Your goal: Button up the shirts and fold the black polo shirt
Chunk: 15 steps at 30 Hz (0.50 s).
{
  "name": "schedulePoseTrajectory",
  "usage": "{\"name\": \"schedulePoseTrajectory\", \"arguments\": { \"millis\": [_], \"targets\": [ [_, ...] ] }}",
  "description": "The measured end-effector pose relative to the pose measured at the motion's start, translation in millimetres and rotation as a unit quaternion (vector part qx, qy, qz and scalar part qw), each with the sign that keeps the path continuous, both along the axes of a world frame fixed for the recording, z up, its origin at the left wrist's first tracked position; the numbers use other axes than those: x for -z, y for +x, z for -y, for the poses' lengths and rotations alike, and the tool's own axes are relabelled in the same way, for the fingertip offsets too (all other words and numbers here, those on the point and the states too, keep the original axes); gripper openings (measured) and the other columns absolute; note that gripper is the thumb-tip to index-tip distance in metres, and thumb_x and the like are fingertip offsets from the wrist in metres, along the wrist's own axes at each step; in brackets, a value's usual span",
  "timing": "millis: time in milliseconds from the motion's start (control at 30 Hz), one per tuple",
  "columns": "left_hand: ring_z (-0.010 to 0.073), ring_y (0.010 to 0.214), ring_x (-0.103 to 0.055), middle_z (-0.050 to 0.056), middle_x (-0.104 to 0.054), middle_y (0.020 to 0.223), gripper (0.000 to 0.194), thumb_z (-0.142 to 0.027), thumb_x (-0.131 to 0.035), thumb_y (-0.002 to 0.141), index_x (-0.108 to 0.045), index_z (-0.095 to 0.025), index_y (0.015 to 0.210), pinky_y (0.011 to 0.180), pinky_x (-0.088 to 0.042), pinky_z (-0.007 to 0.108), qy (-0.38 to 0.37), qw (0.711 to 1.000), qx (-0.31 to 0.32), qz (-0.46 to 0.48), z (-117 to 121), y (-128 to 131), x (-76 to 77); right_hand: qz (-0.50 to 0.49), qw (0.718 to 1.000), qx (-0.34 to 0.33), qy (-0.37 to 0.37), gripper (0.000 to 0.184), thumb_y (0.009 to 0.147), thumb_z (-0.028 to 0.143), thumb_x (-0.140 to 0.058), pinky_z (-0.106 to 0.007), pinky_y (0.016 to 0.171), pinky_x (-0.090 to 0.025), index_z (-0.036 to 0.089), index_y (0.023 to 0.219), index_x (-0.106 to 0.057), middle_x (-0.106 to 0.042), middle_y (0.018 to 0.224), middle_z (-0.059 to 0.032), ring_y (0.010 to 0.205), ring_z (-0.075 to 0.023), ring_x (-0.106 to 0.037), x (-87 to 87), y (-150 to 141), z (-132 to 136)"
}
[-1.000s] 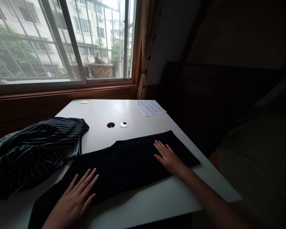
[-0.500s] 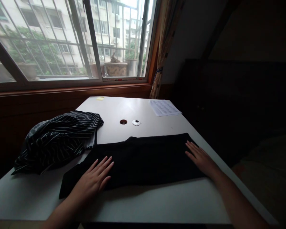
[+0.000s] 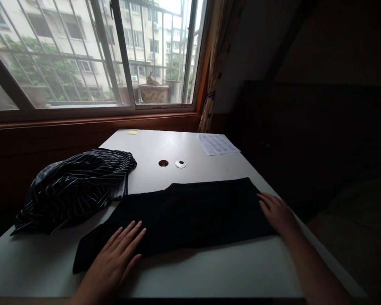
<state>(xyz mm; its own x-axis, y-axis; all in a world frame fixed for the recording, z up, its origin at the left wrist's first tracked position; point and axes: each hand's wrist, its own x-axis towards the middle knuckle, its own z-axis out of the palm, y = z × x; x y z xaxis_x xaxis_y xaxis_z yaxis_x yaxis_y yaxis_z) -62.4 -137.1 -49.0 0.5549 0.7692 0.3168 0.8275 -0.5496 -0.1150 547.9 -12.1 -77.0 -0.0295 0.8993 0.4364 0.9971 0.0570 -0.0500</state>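
Note:
A folded black garment (image 3: 190, 214), its exact kind hard to tell in the dark fabric, lies stretched out flat across the white table (image 3: 209, 271). My left hand (image 3: 116, 258) rests palm down on its left part, fingers straight and slightly spread. At the garment's right end is my right hand (image 3: 277, 214), its fingers extended over the edge and apart, gripping nothing that I can see. Left of the garment sits a crumpled black cloth with white stripes (image 3: 76, 190), close to its far left corner.
Sheets of printed paper (image 3: 217, 144) lie at the far right corner. A yellow sticky note (image 3: 132, 132) is at the far left. Between them are a round hole (image 3: 163, 163) and a silvery disc (image 3: 180, 164). Behind the table is a barred window (image 3: 82, 55), with a tied curtain (image 3: 209, 106) beside it.
My left hand has slid back toward me and slightly left on the garment. My right hand has moved right, to the garment's end. The near left corner has shifted slightly toward me.

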Motion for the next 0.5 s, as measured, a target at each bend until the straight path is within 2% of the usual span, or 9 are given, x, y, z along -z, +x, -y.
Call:
{"name": "schedulePoseTrajectory", "arguments": {
  "millis": [200,367,500],
  "targets": [
    [0.0219,0.139,-0.043,0.001,-0.039,0.155,0.064,-0.05,-0.047,0.098,-0.023,-0.032,0.155,0.116,-0.035,0.036,-0.004,1.0,0.005,0.002,-6,2,2.6,0.025,0.993,0.114,-0.002,0.048,0.092,0.047,-0.039,-0.044,0.09,-0.047,0.015,0.118,-0.064,-0.063,0.11,-0.0164,0.099,-0.031,-0.062,-5.8,2,11],
    [0.0229,0.138,-0.044,0.002,-0.04,0.154,0.067,-0.053,-0.047,0.097,-0.022,-0.031,0.155,0.113,-0.039,0.037,-0.003,1.0,0.013,0.001,-12,-1,2.4,-0.008,0.977,0.201,-0.074,0.056,0.092,0.063,-0.037,-0.04,0.07,-0.049,0.018,0.107,-0.065,-0.068,0.099,-0.0155,0.083,-0.0307,-0.066,-18.5,-5,20],
    [0.0263,0.136,-0.047,0.003,-0.039,0.154,0.065,-0.055,-0.046,0.097,-0.025,-0.031,0.154,0.106,-0.045,0.041,-0.002,1.0,0.009,-0.019,-16,10,-5.6,-0.024,0.963,0.235,-0.13,0.059,0.092,0.066,-0.033,-0.038,0.063,-0.047,0.017,0.104,-0.064,-0.072,0.087,-0.0156,0.079,-0.0318,-0.068,-25.0,-8,22]
  ]
}}
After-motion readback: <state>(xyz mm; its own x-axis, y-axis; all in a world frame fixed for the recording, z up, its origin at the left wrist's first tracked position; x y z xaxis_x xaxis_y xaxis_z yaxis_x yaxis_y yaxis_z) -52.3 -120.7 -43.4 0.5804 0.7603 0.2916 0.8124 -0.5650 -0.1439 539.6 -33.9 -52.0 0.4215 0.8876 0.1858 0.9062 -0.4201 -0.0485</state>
